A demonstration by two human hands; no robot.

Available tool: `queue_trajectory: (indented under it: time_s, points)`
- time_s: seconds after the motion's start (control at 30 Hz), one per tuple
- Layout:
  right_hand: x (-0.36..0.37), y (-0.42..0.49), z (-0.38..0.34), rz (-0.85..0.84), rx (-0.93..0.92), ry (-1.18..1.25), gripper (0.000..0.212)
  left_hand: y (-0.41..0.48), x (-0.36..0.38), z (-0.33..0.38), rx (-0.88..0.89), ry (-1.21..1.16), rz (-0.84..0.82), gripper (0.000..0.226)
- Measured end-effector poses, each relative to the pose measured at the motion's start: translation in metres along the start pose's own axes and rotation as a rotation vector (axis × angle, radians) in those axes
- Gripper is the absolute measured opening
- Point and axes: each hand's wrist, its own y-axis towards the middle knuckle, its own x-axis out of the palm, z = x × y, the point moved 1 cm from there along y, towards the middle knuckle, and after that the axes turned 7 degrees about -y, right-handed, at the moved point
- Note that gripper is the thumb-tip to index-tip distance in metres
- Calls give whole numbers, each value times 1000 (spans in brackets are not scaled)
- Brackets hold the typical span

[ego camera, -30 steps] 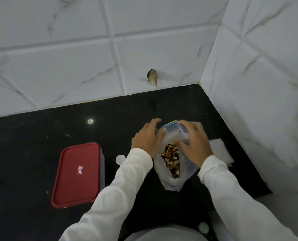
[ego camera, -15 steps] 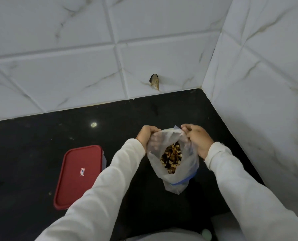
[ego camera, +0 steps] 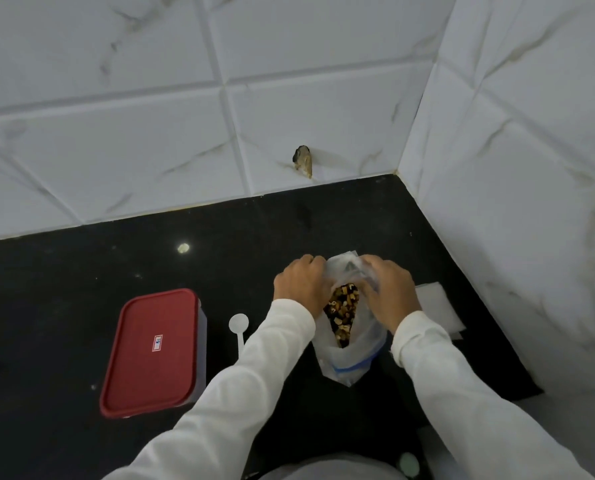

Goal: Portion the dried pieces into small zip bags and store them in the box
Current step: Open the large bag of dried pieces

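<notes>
White cloth covers both forearms: the left sleeve point(ego camera: 240, 386) and the right sleeve point(ego camera: 462, 393) reach in from the lower edge. Between them a clear zip bag point(ego camera: 365, 344) hangs low over the black counter point(ego camera: 81, 271). Whether it touches the counter cannot be told. A blue strip point(ego camera: 355, 368) crosses its nearer end. Inside, the dried pieces point(ego camera: 343, 311) (brown, tan and dark bits) sit in a narrow wedge down the middle.

The left hand point(ego camera: 299, 285) grips the bag's left side with its fingers curled onto the plastic. The right hand point(ego camera: 389, 292) grasps the right side in the same way, fingers bent over the film.

Left of the arms stands the box point(ego camera: 154, 351), its red lid on, well apart from the bag. A white scoop point(ego camera: 239, 322) lies between the box and the left sleeve. Just beyond the right hand, white sheets point(ego camera: 436, 306) lie flat on the counter.

Farther back rises the white marbled tile wall point(ego camera: 133, 150), with a small brown lump point(ego camera: 303, 161) stuck low on it.
</notes>
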Motion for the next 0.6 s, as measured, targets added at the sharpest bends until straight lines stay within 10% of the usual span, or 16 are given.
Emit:
queue_trajectory:
  time_s: [0.1,0.37,0.6]
  points:
    - [-4,-3,1,35,26,105,24,4,7,-3,-77,-121,-36,17]
    - [2,7,5,-413,685,1073,36,11,27,-23,-925,-1470,-306,44]
    - [7,6,-1,-227,383,753,13,12,26,-18,-416,-812,-20,23]
